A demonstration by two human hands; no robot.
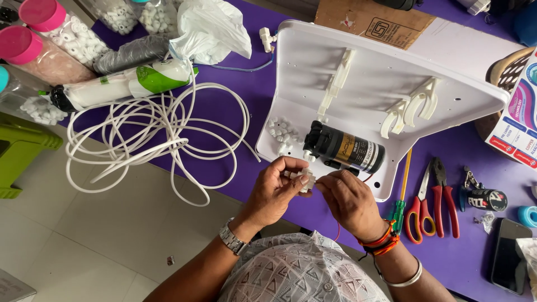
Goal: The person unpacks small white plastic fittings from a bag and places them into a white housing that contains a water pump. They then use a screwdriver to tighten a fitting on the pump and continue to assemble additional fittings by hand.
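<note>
Left hand (274, 187) and right hand (347, 198) both pinching small white fitting (306, 180) at surface (313, 212) front edge, beside pump (347, 152); assembly step apparently underway.

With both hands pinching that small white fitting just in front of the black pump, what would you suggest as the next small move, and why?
Probably bring the small white fitting up to the black pump: the left hand and right hand pinch it just short of the pump's near end.

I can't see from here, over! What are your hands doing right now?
Left hand and right hand both pinching a small white fitting. Black pump in the white panel just behind. Nothing between the hands.
</note>
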